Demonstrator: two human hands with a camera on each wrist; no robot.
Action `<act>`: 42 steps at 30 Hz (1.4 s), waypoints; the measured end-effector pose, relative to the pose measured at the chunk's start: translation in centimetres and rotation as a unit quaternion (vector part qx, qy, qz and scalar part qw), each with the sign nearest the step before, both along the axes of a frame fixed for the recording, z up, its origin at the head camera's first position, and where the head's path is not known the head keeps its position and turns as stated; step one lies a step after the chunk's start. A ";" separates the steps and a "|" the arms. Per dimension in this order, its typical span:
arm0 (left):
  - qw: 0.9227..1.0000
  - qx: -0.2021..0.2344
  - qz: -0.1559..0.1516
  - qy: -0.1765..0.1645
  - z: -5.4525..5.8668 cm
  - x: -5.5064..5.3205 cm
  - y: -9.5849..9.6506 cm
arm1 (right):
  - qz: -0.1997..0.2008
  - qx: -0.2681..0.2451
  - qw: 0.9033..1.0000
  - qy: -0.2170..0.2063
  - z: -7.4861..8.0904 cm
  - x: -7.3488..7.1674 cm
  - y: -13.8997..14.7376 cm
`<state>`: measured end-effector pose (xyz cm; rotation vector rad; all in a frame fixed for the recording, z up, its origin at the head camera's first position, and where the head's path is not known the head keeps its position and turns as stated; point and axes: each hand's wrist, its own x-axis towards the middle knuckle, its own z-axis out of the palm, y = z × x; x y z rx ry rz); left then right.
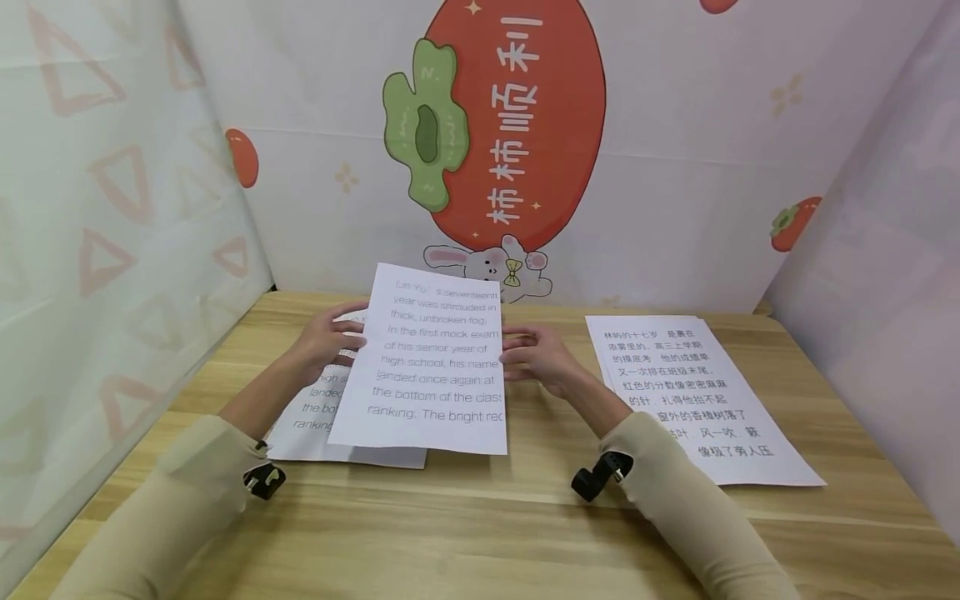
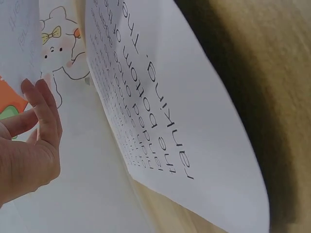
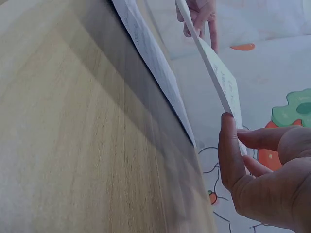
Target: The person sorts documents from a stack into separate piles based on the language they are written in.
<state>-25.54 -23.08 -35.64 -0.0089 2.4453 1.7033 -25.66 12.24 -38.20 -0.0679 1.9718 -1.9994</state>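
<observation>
A stack of white paper [image 1: 435, 367] printed with English text is held up off the table, tilted toward me. My left hand [image 1: 326, 343] holds it at its left edge; in the left wrist view that hand's fingertips meet the paper's edge. On the opposite edge my right hand [image 1: 543, 360] pinches it, and the right wrist view shows the fingers [image 3: 231, 141] on both sides of the stack [image 3: 221, 82]. Beneath and to the left lies other English-printed paper [image 1: 300, 437], partly hidden by the raised stack and my left hand.
Paper with Chinese text [image 1: 705, 392] lies at the right of the wooden table [image 1: 480, 533], its lower left partly covered by my right forearm. White printed curtains [image 1: 675, 208] stand behind and at both sides. Each wrist carries a small black camera [image 1: 602, 475].
</observation>
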 end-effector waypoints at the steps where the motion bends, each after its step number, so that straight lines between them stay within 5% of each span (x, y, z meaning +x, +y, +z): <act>1: 1.000 0.000 0.002 -0.001 -0.1 0.0 -0.2 | 0.001 -0.002 1.000 -0.002 0.0 0.0 -0.2; 29: 0.998 -0.027 0.046 -0.018 -0.6 0.3 -3.4 | 0.085 -0.047 0.994 -0.058 -0.3 0.0 -3.8; 42: 0.995 -0.074 0.061 -0.011 -1.0 0.2 -5.0 | 0.137 -0.075 0.986 -0.054 -0.4 0.8 -5.6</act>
